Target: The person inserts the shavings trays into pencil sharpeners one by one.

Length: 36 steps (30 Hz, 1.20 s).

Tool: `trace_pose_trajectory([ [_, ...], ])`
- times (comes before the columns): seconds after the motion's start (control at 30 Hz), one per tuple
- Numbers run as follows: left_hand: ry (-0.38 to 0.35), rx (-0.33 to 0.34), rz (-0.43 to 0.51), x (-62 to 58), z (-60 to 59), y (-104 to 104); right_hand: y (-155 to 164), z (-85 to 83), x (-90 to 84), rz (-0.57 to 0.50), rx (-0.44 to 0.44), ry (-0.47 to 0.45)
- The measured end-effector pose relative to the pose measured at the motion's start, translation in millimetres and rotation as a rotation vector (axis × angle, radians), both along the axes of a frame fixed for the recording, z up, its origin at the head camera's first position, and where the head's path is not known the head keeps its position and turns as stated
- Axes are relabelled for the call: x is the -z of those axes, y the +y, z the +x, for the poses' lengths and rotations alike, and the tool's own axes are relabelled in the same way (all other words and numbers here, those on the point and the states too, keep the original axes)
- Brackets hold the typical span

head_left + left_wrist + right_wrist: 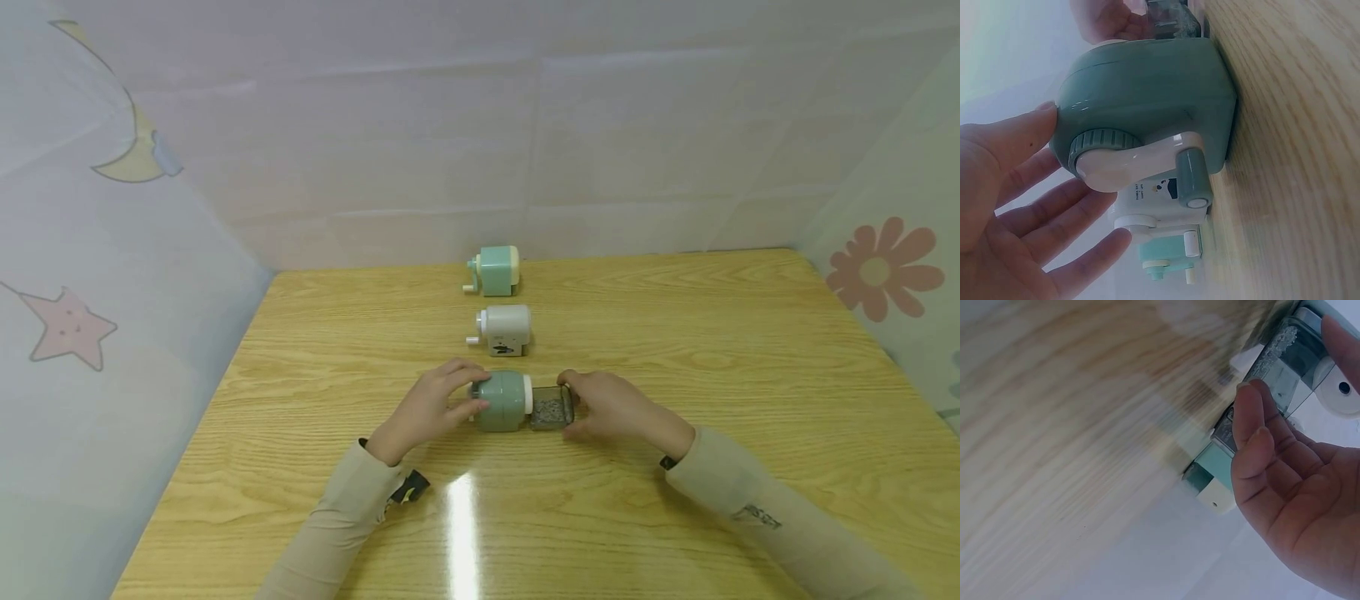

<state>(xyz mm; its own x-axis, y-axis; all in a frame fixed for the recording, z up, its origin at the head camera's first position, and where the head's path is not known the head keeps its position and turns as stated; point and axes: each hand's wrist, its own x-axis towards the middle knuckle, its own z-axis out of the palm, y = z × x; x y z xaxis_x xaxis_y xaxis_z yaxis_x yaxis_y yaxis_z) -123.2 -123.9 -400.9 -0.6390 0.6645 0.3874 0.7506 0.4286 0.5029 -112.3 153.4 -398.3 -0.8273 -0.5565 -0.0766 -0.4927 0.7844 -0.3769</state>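
A dark green crank pencil sharpener (502,402) stands on the wooden table, its white crank arm (1129,164) facing left. My left hand (429,410) holds its body from the left, thumb on the near side and fingers on the far side. On the right, a see-through shavings drawer (548,408) sits pulled out beside the white end of the sharpener, with grey shavings inside. My right hand (613,405) pinches the drawer's outer end between thumb and fingers. In the right wrist view, shavings (1279,350) show through the drawer's wall.
Behind the green sharpener stands a pale grey pencil sharpener (510,323) with a printed picture. Farther back, near the wall, is a mint and cream pencil sharpener (497,271). Both cranks point left. Printed cloth walls (420,150) border the table (337,333) at the back and sides.
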Motion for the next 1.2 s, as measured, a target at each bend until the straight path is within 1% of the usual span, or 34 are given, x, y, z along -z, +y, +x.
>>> trace_pose_trajectory([
  [0.43, -0.013, -0.010, -0.009, -1.6, 0.5, 0.0, -6.2, -1.3, -4.5, -0.002, -0.029, -0.014],
  [0.67, -0.004, -0.007, -0.003, -1.6, 0.3, 0.2, -9.6, -1.4, -4.8, 0.013, -0.016, -0.022],
  [1.2, 0.011, -0.007, -0.002, -2.2, 1.3, 0.5, -15.0, -3.9, -1.3, 0.005, -0.002, -0.045],
])
